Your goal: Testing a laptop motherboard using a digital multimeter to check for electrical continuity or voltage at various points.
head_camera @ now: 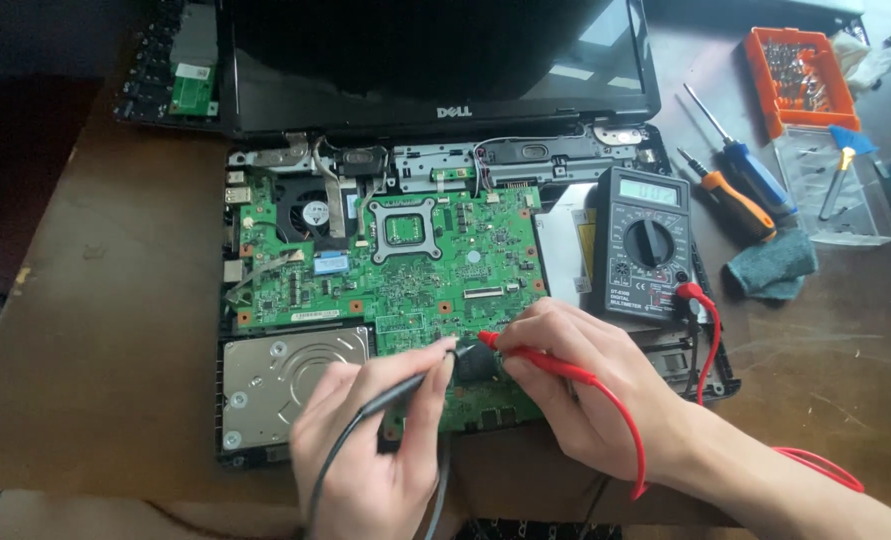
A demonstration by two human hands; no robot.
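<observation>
Two probes meet on one green board [406, 270]: left hand [371, 440] fingers pinch the black probe [406, 385], right hand [586, 385] fingers pinch the red probe [541, 362]. One multimeter [646, 240], two screwdrivers [736, 190] nearby.

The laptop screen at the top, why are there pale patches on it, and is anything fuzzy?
Head view: the dark laptop screen mirrors bright window light as pale patches; the left hand looks slightly smeared; the far tools at the right edge look washed out by daylight.
</observation>
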